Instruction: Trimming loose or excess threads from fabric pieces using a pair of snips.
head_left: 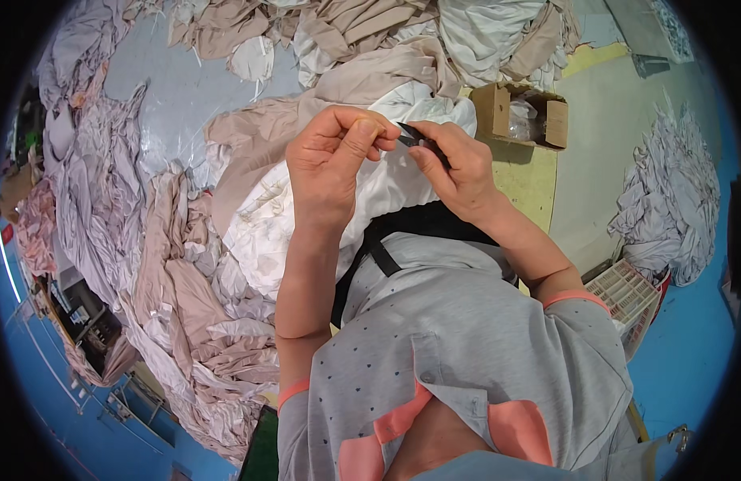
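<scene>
Raised in front of my chest, my left hand [330, 156] pinches thumb and forefinger together. Whatever is between those fingertips is too small to make out. My right hand [459, 168] grips a pair of black thread snips [409, 133], their points directed left at the left fingertips. Under both hands a white cloth [262, 232] lies bunched across my lap and the table edge. Beige fabric [246, 132] spreads just beyond it.
Piles of beige and white fabric [362, 32] cover the table's far side. More heaped cloth [98, 176] hangs at the left. An opened cardboard box [491, 112] sits right of my hands. Farther right are a pale fabric heap [667, 200] and a plastic crate [627, 293].
</scene>
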Demonstrator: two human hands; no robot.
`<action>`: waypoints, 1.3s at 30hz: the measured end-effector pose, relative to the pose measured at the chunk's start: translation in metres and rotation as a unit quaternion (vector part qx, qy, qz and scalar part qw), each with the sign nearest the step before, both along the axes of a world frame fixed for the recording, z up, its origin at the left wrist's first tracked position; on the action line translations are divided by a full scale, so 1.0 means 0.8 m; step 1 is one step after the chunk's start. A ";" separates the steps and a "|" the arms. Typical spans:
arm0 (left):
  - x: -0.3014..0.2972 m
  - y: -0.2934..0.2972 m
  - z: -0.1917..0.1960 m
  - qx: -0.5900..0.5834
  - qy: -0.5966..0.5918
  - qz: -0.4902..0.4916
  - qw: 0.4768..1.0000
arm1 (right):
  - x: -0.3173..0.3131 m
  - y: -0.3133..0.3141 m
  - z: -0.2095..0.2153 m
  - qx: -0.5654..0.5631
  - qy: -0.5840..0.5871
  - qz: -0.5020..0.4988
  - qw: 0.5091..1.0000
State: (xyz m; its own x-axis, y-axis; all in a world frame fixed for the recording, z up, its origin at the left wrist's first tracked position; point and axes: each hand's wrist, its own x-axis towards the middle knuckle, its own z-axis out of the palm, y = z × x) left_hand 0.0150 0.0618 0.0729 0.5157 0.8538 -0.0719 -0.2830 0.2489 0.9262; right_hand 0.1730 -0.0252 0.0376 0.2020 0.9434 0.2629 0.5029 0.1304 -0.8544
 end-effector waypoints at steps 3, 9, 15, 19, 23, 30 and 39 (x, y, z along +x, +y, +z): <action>0.004 -0.002 0.004 -0.002 0.007 0.000 1.000 | 0.001 0.001 0.003 0.009 -0.022 -0.008 1.000; 0.003 -0.018 0.001 -0.023 0.014 0.002 1.000 | 0.003 -0.006 0.007 -0.008 -0.038 -0.046 0.998; -0.001 -0.047 -0.014 -0.065 0.025 -0.032 0.997 | 0.006 -0.024 0.010 -0.008 -0.085 -0.049 0.995; -0.005 -0.055 -0.022 -0.077 0.025 -0.050 0.995 | 0.009 -0.031 0.007 -0.006 -0.092 -0.040 0.995; -0.006 -0.057 -0.024 -0.088 0.013 -0.059 0.994 | 0.012 -0.031 0.004 0.032 -0.115 -0.037 0.992; -0.007 -0.056 -0.021 -0.087 -0.003 -0.066 0.994 | 0.021 -0.028 -0.003 0.043 -0.135 -0.012 0.990; 0.001 -0.067 -0.010 -0.084 0.001 -0.055 0.995 | 0.027 -0.053 0.021 -0.112 0.261 0.043 0.958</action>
